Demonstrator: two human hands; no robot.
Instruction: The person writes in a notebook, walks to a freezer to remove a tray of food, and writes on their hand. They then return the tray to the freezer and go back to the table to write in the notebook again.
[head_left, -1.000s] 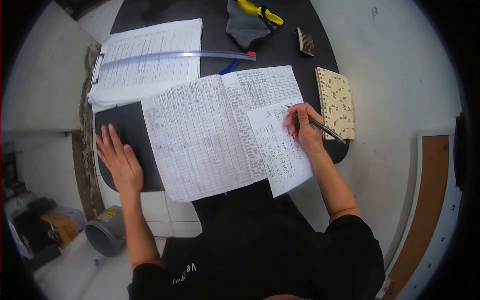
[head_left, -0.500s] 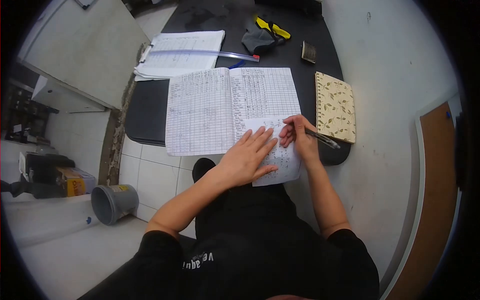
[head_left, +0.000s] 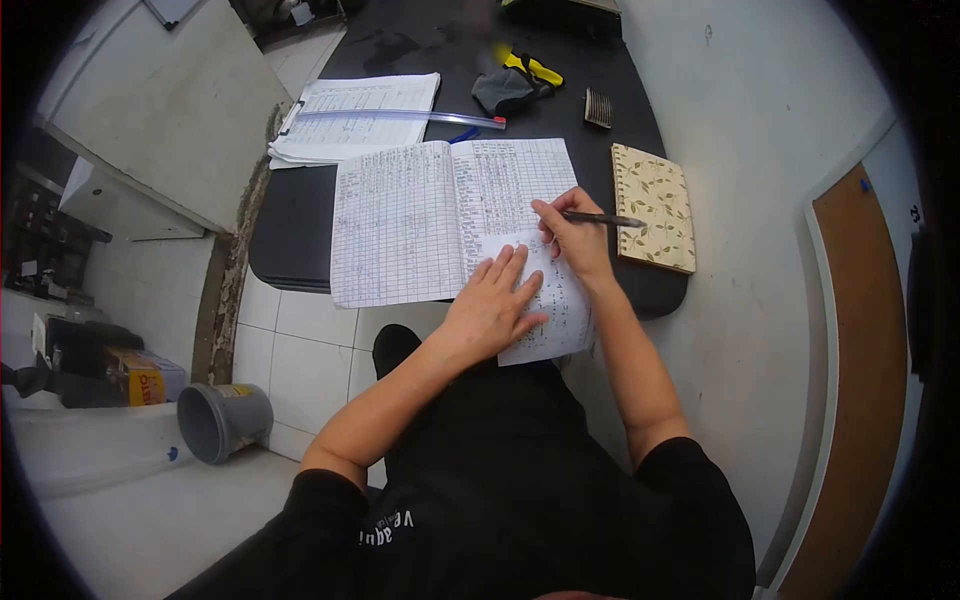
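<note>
An open gridded notebook (head_left: 395, 225) lies on the dark table, its pages marked with handwriting. A loose written sheet (head_left: 560, 325) overlaps the lower part of its right page and hangs past the table edge. My left hand (head_left: 492, 308) rests on that sheet with its fingers spread flat. In my right hand (head_left: 577, 237) is a dark pen (head_left: 605, 219), pinched between thumb and fingers over the right page, just above the sheet. The pen's tip is hidden by my fingers.
Behind the notebook are clipped papers (head_left: 350, 125), a clear plastic strip (head_left: 400, 117) and a grey and yellow cloth item (head_left: 508, 90). To the right lie a comb (head_left: 597, 108) and a leaf-patterned notebook (head_left: 655, 210). A grey bucket (head_left: 228, 422) stands on the floor, lower left.
My right hand has moved up and to the left with the pen, from beside the loose sheet onto the notebook's right page. My left hand still lies on the sheet. The view has shifted slightly.
</note>
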